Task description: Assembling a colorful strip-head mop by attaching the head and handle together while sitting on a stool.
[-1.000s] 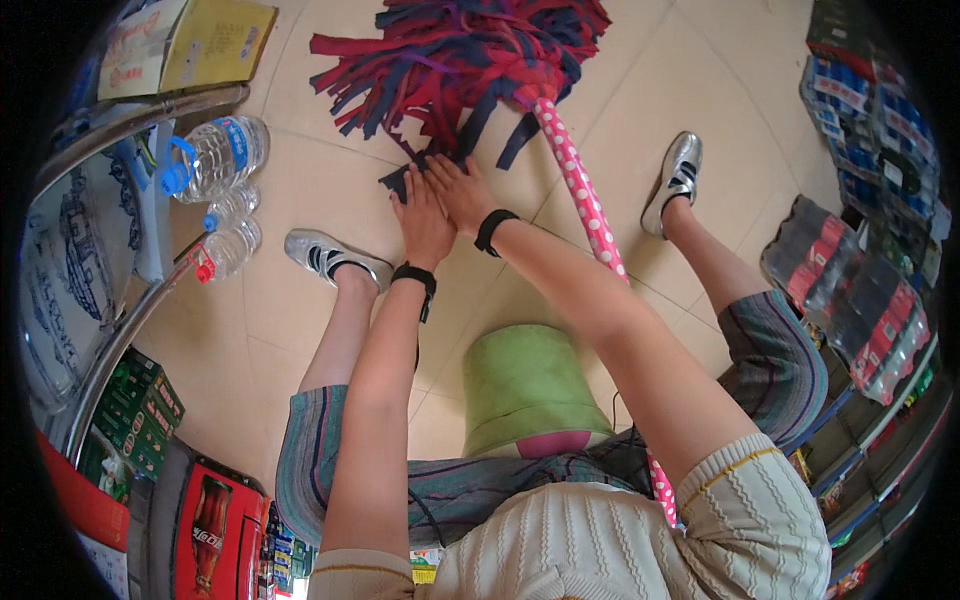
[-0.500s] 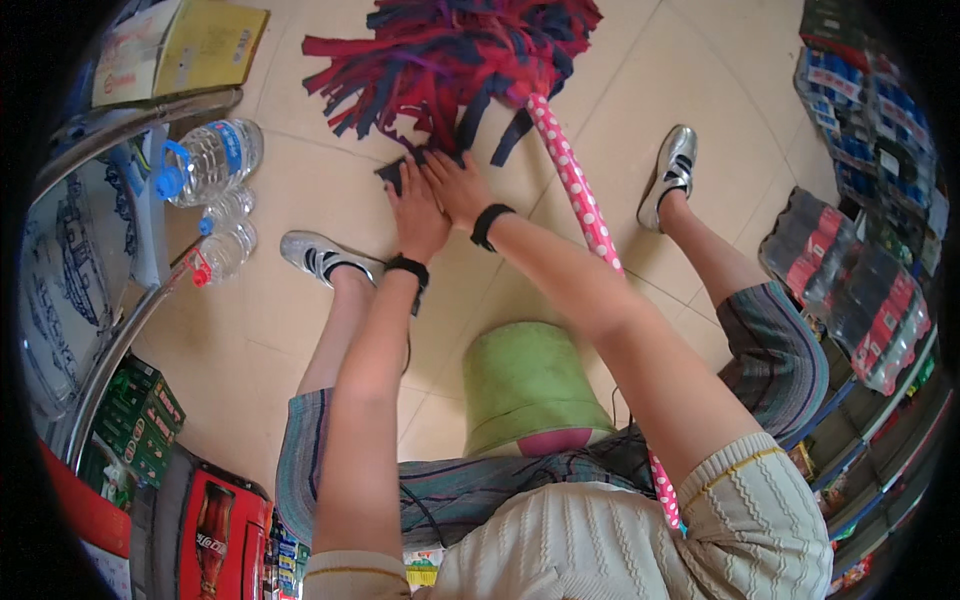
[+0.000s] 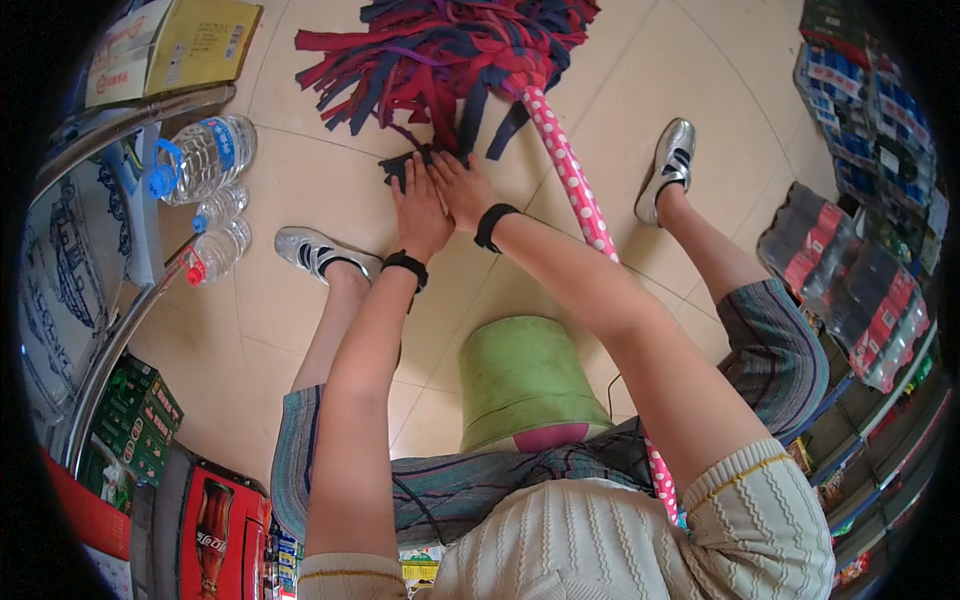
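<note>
A string mop with a head of red, purple and dark blue cloth strips (image 3: 430,85) lies on the tiled floor at the far side. Its pink handle with white dots (image 3: 570,175) runs back toward me under my right arm. Side by side, my left hand (image 3: 421,215) and my right hand (image 3: 464,190) rest at the near edge of the mop head. Fingers on both are stretched out over the end of a dark strip (image 3: 400,163). Neither hand visibly grips it, though the fingertips partly cover it. Black bands circle both wrists.
I sit with legs apart; an upturned green bucket or stool (image 3: 525,380) stands between them. At left are a metal rail (image 3: 140,112), a large water bottle (image 3: 205,160), smaller bottles (image 3: 220,250) and a cardboard box (image 3: 200,50). Wrapped bottle packs (image 3: 840,280) line the right.
The view has shifted slightly. Both hands stay beside each other at the dark strip, with the left fingers a little more spread. The mop lies as before.
</note>
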{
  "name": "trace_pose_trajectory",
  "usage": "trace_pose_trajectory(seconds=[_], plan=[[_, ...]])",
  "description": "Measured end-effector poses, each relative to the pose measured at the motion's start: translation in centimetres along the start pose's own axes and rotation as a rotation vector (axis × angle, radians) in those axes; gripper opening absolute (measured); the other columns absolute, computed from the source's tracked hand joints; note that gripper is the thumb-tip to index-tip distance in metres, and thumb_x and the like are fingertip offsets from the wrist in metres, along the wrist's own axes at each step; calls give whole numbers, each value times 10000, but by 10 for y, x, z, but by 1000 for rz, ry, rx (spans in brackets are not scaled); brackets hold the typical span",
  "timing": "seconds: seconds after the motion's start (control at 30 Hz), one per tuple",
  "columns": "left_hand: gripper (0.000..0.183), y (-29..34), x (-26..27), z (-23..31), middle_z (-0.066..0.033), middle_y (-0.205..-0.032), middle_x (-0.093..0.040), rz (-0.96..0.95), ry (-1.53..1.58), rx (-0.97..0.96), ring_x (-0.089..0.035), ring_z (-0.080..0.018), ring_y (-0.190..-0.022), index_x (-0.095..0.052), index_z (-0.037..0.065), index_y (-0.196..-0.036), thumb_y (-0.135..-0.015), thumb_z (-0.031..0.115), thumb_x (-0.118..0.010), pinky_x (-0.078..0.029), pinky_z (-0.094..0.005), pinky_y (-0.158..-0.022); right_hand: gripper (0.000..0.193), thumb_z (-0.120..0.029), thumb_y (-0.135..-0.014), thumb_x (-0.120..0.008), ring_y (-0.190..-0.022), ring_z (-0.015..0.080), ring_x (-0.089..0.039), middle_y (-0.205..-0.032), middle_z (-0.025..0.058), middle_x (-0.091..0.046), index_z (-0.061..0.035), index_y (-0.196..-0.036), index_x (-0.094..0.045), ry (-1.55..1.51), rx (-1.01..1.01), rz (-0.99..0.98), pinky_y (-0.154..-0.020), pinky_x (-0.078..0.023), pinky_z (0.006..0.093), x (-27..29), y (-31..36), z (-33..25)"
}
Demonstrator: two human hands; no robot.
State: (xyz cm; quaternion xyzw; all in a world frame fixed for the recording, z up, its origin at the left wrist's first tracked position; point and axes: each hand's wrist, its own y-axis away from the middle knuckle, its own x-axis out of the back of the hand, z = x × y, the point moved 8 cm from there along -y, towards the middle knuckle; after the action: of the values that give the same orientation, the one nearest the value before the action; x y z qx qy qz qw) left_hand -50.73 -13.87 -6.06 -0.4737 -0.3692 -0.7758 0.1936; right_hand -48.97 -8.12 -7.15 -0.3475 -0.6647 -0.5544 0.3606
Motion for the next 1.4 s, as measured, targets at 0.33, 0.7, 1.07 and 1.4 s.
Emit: trace_pose_trajectory(seconds=[0.33, 0.7, 1.07, 1.4], plan=[[654, -74, 36, -25, -149, -1584, -298, 29, -122, -5, -275, -278, -1468, -418, -23, -1446, -887, 292, -550, -229, -636, -1123, 626, -287, -883, -582, -1406, 235, -382, -1556, 76, -385, -106, -1464, -435, 61, -95, 106, -1104, -269, 536, 40, -71, 40], [686, 9, -13, 9, -202, -1589, -270, -168, 0, 40, -263, -312, -1475, -437, -17, -1439, -841, 285, -583, -151, -608, -1163, 530, -296, -990, -415, -1456, 206, -285, -1594, 21, -323, -167, -1504, -409, -113, -120, -132, -1148, -177, 510, -21, 12, 1], [772, -83, 20, -37, -174, -1613, -231, -107, -262, 54, -198, -298, -1501, -344, -35, -1490, -861, 342, -586, -161, -606, -1171, 589, -279, -942, -508, -1437, 198, -331, -1596, 22, -326, -139, -1502, -394, -73, -90, 47, -1116, -271, 531, 36, -78, 39], [804, -45, 16, -47, -163, -1621, -207, 5, -129, 86, -203, -294, -1502, -367, -4, -1486, -805, 315, -651, -189, -603, -1160, 630, -265, -930, -550, -1455, 218, -283, -1613, 35, -278, -139, -1519, -366, -73, -114, 36, -1093, -295, 538, 34, -53, 10]])
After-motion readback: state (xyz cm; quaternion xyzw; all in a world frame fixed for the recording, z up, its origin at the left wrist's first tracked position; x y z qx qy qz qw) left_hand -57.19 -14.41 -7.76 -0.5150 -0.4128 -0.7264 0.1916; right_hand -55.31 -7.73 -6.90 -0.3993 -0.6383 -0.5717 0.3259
